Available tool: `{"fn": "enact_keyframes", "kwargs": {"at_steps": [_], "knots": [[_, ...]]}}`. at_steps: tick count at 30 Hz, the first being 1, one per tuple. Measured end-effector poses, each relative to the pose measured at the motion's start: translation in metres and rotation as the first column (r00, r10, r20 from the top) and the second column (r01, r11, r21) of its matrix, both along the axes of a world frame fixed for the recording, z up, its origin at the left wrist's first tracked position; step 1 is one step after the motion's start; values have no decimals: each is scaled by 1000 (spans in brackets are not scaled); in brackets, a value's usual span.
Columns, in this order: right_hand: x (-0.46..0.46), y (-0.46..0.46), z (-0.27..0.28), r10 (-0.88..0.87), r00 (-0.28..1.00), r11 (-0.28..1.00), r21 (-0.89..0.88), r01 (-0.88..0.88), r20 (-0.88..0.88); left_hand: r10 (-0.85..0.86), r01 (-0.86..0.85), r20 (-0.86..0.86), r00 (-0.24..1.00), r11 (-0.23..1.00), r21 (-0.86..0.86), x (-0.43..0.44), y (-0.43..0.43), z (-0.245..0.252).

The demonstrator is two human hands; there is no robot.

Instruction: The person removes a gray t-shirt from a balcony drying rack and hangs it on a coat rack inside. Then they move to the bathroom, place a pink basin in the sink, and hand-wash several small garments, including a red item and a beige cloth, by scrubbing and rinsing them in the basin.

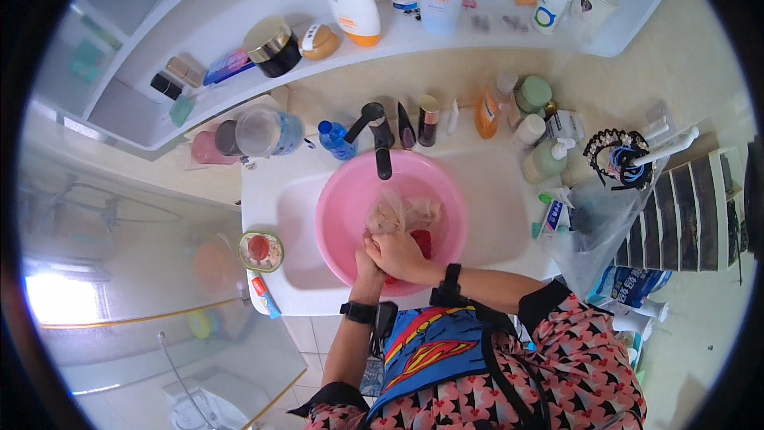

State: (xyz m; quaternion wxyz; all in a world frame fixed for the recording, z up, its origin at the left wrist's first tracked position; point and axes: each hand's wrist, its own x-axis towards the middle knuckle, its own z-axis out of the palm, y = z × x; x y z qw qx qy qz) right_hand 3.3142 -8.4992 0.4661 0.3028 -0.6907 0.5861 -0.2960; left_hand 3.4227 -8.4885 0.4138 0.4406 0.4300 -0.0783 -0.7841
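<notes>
A pink plastic basin stands in the white washbasin, under the black faucet. Over the basin's near half my left hand and my right hand are pressed together, closed on a sheer beige fabric that bulges out beyond the fingers. More pale, sheer fabric lies in the basin to the right, beside a red cloth. A small bit of red also shows below my hands. My fingertips are partly hidden, and each wrist wears a black strap.
A soap dish with reddish soap and a toothpaste tube lie on the left counter. Behind the basin stand a blue bottle, an orange bottle and several others. A clear plastic bag hangs at right, near drawers. A shelf spans above.
</notes>
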Motion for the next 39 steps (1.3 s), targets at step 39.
{"fn": "enact_keyframes", "kwargs": {"at_steps": [39], "knots": [[-9,-4,-47,355,927,933,-103,-344,119,60,178,595,801,926,-334,110,23,90]]}}
